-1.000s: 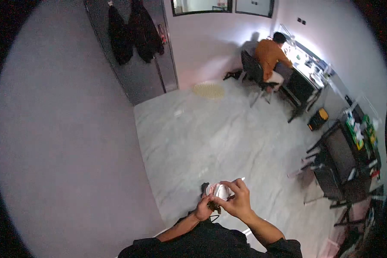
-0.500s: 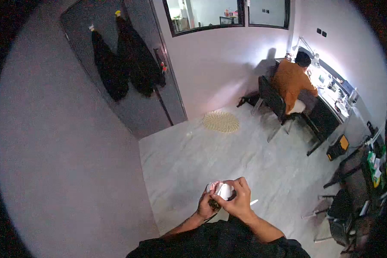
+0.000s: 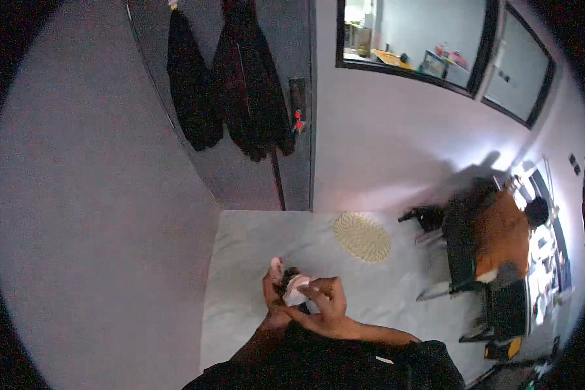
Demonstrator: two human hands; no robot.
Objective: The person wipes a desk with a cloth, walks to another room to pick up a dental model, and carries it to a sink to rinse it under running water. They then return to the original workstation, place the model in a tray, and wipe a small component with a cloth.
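Observation:
In front of my chest, both hands are on a small white and pink object [image 3: 295, 292] whose kind I cannot make out. My left hand [image 3: 274, 300] is wrapped round it from the left, with a dark, mottled part showing by the fingers. From the right, my right hand [image 3: 330, 300] pinches its edge with bent fingers. Blur and the fingers hide much of the object.
A grey door [image 3: 260, 185] with dark garments [image 3: 247, 84] hanging on it stands ahead. A round woven mat [image 3: 363, 238] lies on the pale floor [image 3: 240, 240]. At right, a person in an orange top [image 3: 500, 231] sits on a black chair [image 3: 460, 250] at a lit desk.
My view has turned, so the door is more central and the seated person farther right. My hands have shifted left in view, still holding the white and pink object.

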